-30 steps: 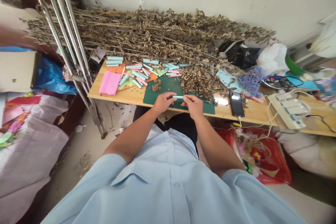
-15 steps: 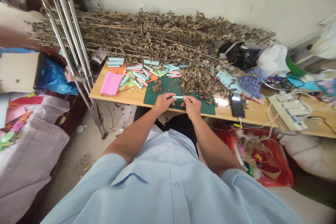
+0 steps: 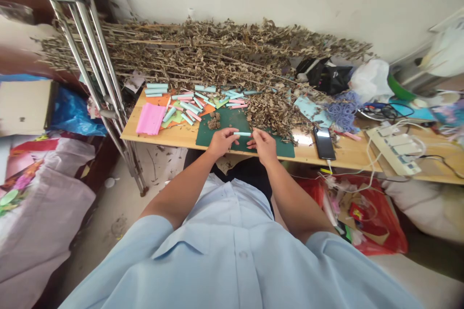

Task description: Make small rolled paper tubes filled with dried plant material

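A thin light-blue paper roll [image 3: 242, 133] lies level between my hands, above the green cutting mat [image 3: 205, 138]. My left hand [image 3: 222, 142] pinches its left end between thumb and fingers. At the other end, the fingertips of my right hand [image 3: 264, 146] are closed on the tip, the remaining fingers curled below. Just beyond my left hand a small clump of crumbled dry leaf [image 3: 214, 120] rests on the mat. A heap of loose dried leaves [image 3: 271, 113] spreads over the mat's right side.
Several blue and pink paper rolls [image 3: 190, 106] lie on coloured sheets, beside a pink paper stack [image 3: 151, 119]. Dried stalks [image 3: 203, 50] line the wall. A phone [image 3: 324, 143], purple yarn [image 3: 342, 110] and a power strip [image 3: 393, 148] sit rightward. Crutches [image 3: 94, 53] lean at the left.
The view has shifted slightly. Both hands still hold the blue roll between them, with the right fingertips a little farther toward its end.
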A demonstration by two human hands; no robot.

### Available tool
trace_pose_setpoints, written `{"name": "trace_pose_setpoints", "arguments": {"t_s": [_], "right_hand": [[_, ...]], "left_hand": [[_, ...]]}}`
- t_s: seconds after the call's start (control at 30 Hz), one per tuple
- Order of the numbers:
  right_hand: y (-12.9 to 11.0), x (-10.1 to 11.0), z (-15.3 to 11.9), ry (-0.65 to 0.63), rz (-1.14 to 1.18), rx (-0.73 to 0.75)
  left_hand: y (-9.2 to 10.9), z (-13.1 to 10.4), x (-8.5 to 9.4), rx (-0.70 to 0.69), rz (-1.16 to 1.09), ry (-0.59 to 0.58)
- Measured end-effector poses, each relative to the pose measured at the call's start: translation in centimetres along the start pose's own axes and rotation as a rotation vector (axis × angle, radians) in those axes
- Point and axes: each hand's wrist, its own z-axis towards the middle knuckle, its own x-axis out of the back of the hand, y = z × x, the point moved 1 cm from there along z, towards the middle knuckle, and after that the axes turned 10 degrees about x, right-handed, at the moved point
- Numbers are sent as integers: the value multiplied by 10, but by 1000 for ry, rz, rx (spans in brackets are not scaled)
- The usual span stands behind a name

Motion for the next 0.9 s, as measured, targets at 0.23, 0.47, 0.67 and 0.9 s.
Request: {"name": "trace_pose_setpoints", "arguments": {"t_s": [0.23, 0.47, 0.67, 0.9], "right_hand": [[2, -12, -7, 84, 86, -26], [-1, -24, -2, 123, 256, -180], [-2, -28, 4, 129, 357, -223], [-5, -27, 3, 77, 360, -218]], "left_hand": [[7, -3, -1, -16, -40, 7], [-1, -1, 2, -82, -80, -48], [0, -4, 6, -75, -139, -150], [-3, -2, 11, -81, -140, -162]]}}
